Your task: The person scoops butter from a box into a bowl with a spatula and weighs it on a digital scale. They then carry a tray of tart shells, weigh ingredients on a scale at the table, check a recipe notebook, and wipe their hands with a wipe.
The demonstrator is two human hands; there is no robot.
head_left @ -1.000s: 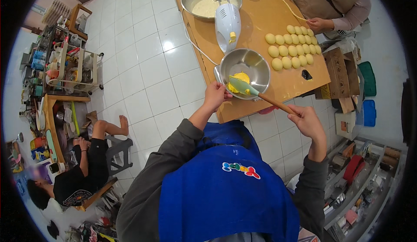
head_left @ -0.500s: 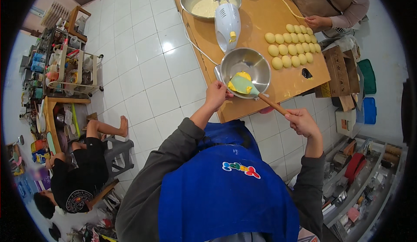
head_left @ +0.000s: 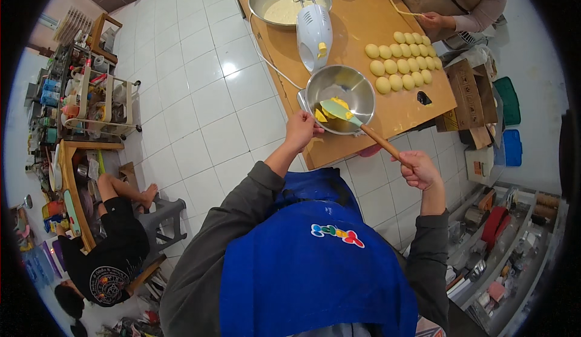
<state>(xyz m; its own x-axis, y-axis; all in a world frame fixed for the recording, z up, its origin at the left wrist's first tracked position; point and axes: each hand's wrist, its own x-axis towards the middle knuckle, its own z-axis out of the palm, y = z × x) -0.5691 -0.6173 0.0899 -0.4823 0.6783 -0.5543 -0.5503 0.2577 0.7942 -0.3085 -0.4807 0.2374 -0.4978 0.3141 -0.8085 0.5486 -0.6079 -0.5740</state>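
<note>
- Spatula [head_left: 376, 138] – a smooth, pale green, rounded blade on a straight wooden handle; it slants into the bowl from the right, its blade low against the yellow spread.
- Yellow spread [head_left: 320, 115] – soft, glossy, in uneven smears and lumps, on the blade and the near left part of the bowl.
- Bowl [head_left: 363, 92] – round, shiny metal with steep walls, at the near edge of the table.
- Right hand [head_left: 419, 169] – fingers curled around the end of the handle, closed on the wood.
- Left hand [head_left: 302, 131] – fingertips pinching the near left rim of the bowl.
- Mixer [head_left: 314, 34] – white rounded plastic with a yellow part; its wire beaters reach over the large bowl, and its other end is just beside the smaller one.
- Large bowl [head_left: 257, 1] – wide metal, with pale, thick batter [head_left: 282, 11] inside.
- Dough balls [head_left: 390, 66] – smooth, pale yellow, in close rows on the right.
- Co-worker's hand [head_left: 437, 21] – at one end of a thin, limp, pale strand [head_left: 396, 4]; its exact grip I cannot tell.
- Table [head_left: 357, 28] – flat, brown top, above glossy white floor tiles [head_left: 206, 95].
</note>
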